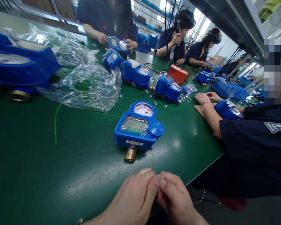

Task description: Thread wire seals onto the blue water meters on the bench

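A blue water meter (137, 132) with a small display, a round dial and a brass fitting lies on the green table in front of me. From its near edge a thin green wire (154, 161) runs down to my fingertips. My left hand (135, 195) is closed, thumb and fingers pinched at the wire's end. Against it, fingertips touching, my right hand (176, 195) is closed in a pinch too. Whatever small thing sits between the fingertips is hidden. The meter's blue round lid (156, 128) stands open beside the display.
Clear plastic bags (93, 89) of small seals lie at the back left, near a large blue meter (21, 61). More meters (137, 73) stand behind, by an orange box (178, 74). Loose green wires (55, 125) are scattered about. A co-worker's arm (212, 117) rests at right.
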Demonstrator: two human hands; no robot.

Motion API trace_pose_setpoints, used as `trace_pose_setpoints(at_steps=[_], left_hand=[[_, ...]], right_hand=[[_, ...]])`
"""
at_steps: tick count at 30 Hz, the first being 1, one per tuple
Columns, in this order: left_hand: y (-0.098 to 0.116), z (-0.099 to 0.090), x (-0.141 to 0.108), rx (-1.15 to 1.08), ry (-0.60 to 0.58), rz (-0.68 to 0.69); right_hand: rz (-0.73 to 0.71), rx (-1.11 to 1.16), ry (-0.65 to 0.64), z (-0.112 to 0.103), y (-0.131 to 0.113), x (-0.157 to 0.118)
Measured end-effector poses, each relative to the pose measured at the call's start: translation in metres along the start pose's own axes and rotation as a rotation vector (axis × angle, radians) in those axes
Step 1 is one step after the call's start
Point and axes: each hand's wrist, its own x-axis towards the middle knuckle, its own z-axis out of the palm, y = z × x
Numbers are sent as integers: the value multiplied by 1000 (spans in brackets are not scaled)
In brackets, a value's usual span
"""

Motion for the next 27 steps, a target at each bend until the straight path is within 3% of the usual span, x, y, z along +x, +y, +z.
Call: trace_pose_setpoints(at_steps=[1,3,7,9,11,14,15,17,20,23,25,27], left_hand=[[-1,0,-1,23,9,-1],[-1,-1,-1,21,20,-17],[3,-3,0,-79,18,-74],[5,-2,0,-95,21,-90],[5,-2,-1,-94,24,-81],[5,-2,-3,-100,22,-60],[5,-3,-3,-109,23,-64],[6,-4,-2,-131,32,-88],[5,-6,0,-137,43,-122],[3,-7,2,-116,11,-126],[1,-6,2,-99,-39,-153],[-2,-5,-1,-173,-85,-189]], right_hand=[[84,84,-9,3,0,-1],[51,-25,47,7,-1,-3],[-468,-707,279,1,0,-2],[-621,-836,280,-2,1,-1],[-538,-719,218,-2,3,0],[-194,-364,91,3,2,-2],[-148,-330,80,4,2,-3],[-256,-458,148,6,2,-3],[-591,-808,305,1,7,2],[-786,-961,341,-4,18,6],[-764,-967,378,-3,24,6],[-573,-924,417,3,27,3]])
